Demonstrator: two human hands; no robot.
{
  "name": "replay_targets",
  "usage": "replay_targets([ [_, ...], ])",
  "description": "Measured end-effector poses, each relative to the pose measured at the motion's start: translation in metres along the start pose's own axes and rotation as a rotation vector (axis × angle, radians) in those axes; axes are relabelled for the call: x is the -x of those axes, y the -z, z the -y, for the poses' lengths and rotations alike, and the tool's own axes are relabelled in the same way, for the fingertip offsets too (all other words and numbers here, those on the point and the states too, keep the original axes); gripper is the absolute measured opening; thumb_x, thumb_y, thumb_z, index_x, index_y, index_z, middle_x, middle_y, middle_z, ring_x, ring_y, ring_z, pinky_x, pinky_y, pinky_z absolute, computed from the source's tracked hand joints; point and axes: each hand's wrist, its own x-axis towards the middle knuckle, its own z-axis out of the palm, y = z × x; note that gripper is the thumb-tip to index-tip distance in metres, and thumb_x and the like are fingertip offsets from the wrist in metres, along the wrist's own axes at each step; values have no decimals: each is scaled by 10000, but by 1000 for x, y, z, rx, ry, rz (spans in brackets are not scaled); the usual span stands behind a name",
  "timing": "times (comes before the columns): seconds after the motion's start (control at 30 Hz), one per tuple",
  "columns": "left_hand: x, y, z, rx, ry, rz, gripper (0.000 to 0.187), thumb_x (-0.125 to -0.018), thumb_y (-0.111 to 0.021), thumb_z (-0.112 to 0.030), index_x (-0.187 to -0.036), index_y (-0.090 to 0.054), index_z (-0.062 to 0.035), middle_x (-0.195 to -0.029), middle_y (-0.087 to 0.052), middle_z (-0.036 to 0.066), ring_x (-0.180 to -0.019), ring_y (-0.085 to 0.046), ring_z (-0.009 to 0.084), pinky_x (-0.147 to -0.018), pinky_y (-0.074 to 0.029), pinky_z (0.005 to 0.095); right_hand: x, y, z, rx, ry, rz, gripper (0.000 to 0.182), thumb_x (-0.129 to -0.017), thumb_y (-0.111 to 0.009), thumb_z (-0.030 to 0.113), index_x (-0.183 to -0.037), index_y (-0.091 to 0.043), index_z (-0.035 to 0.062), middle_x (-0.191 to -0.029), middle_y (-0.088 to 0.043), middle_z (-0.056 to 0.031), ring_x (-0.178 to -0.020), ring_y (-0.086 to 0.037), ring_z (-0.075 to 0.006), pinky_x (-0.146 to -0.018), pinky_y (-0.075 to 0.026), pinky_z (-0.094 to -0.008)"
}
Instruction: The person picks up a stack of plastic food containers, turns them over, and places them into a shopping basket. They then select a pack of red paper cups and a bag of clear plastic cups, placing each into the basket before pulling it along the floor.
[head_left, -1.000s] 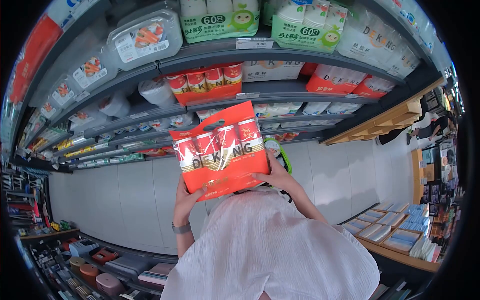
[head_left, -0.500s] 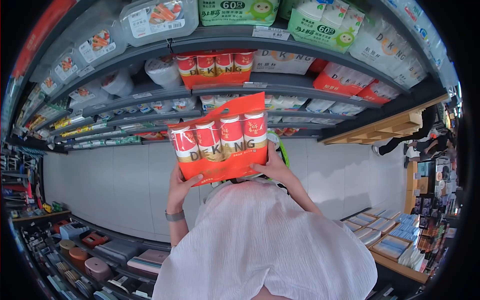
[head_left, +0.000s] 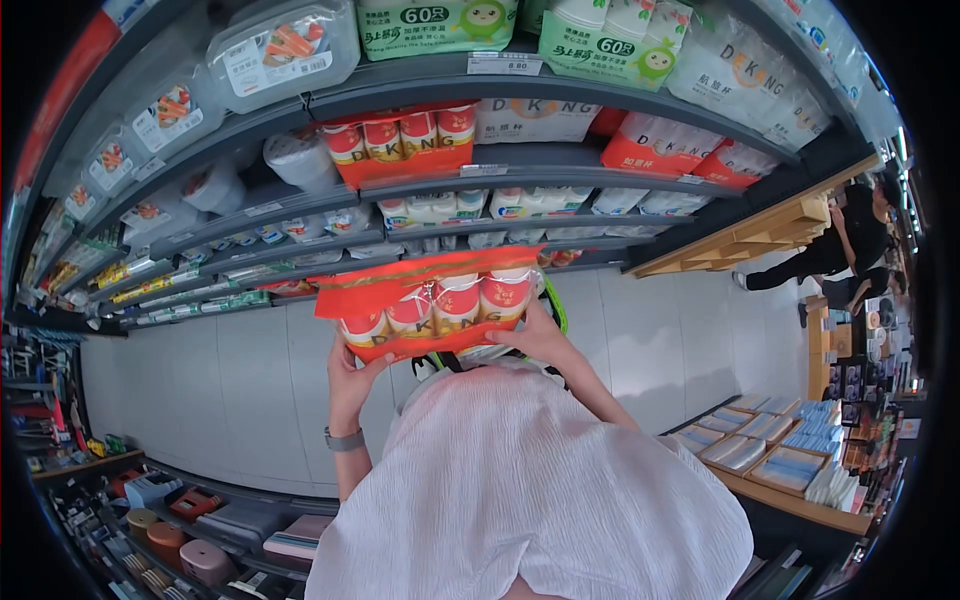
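A red plastic pack of paper cups [head_left: 458, 300], marked "DEKANG", is held in front of my body. Several stacks of red, white and gold cups show through its clear window, and its red top flap lies tilted toward my view. My left hand [head_left: 356, 378] grips the lower left corner, thumb along the bottom edge. At the lower right side, my right hand [head_left: 537, 337] is closed on the pack, with the thumb in front. The fingers behind the pack are hidden.
Ahead, a dark shelf [head_left: 560, 160] carries another red cup pack [head_left: 400, 145], green cup packs [head_left: 440, 28] and clear food boxes [head_left: 283, 58]. Goods on a wooden stand [head_left: 790, 505] are at right; storage boxes [head_left: 205, 560] lie lower left. A person in black [head_left: 850, 235] stands far right.
The cup pack has tilted, so its front looks shorter and its top flap shows more. Both hands stay on it. The shelves have shifted slightly left in view.
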Motion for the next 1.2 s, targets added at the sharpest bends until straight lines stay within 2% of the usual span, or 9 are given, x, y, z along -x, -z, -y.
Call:
replay_targets([
  [0.1, 2, -4, -4, -21, -45, -36, 736, -761, -791, 91, -1414, -462, 4, -1276, -633, 83, -1159, -607, 165, -997, -505, 326, 0, 2, 7, 44, -46, -22, 1034, -756, -863, 147, -1550, -218, 2, -1398, -540, -162, -1322, -516, -252, -1125, -398, -372],
  [0.13, 1, -4, -8, -11, -29, -22, 729, -765, -795, 82, -1411, -465, 4, -1275, -634, 84, -1165, -602, 164, -999, -502, 327, 0, 3, 12, 31, -19, -42, 914, -772, -866, 187, -1484, -331, -17, -1349, -581, -165, -1267, -558, -242, -1090, -434, -366],
  [0.23, 3, -5, -28, -67, -14, -2, 659, -812, -801, 11, -1391, -487, 10, -1256, -646, 87, -1149, -610, 158, -984, -502, 321, -4, 6, 34, -53, -85, -63, 770, -795, -864, 244, -1380, -445, -30, -1290, -624, -161, -1188, -607, -221, -1023, -483, -355],
  [0.3, 3, -2, -36, 23, 118, 36, 593, -850, -798, -46, -1365, -511, 17, -1217, -667, 85, -1104, -629, 143, -975, -505, 313, -8, 7, 32, -61, -54, -76, 671, -834, -835, 305, -1306, -504, -39, -1244, -650, -156, -1106, -643, -201, -966, -511, -341],
  [0.33, 3, -7, -39, -28, 32, 13, 443, -957, -720, -184, -1312, -562, 29, -1169, -686, 85, -1045, -634, 113, -936, -511, 292, -10, 7, 36, -78, -77, -111, 642, -856, -814, 320, -1296, -517, -42, -1222, -658, -152, -1088, -649, -198, -958, -513, -341],
  [0.4, 1, -5, -40, -8, 95, -55, 422, -999, -657, -250, -1299, -578, 36, -1162, -688, 86, -1037, -627, 105, -918, -509, 281, -7, -1, 54, -183, -140, -190, 586, -941, -712, 409, -1277, -553, -44, -1170, -677, -144, -1039, -657, -184, -936, -508, -323],
  [0.47, -1, -9, -37, -46, 97, -150, 548, -1081, -463, -432, -1279, -607, 59, -1145, -691, 97, -1017, -611, 95, -882, -497, 264, -10, 0, 52, -175, -171, -177, 591, -958, -679, 440, -1282, -557, -39, -1170, -677, -142, -1033, -654, -177, -930, -501, -313],
  [0.83, 0, -10, -32, -43, 179, -216, 604, -1098, -364, -456, -1219, -623, 75, -1091, -699, 125, -959, -629, 138, -882, -488, 295, -11, 1, 46, -183, -246, -222, 620, -1014, -550, 491, -1349, -557, -30, -1231, -657, -144, -1107, -619, -175, -988, -441, -285],
  [1.2, -1, -12, -36, -24, 158, -203, 600, -1099, -361, -462, -1157, -636, 68, -1043, -697, 97, -916, -622, 109, -831, -498, 286, -11, 1, 45, -252, -250, -231, 631, -1014, -552, 492, -1331, -551, -54, -1211, -657, -149, -1089, -625, -165, -965, -460, -280],
])
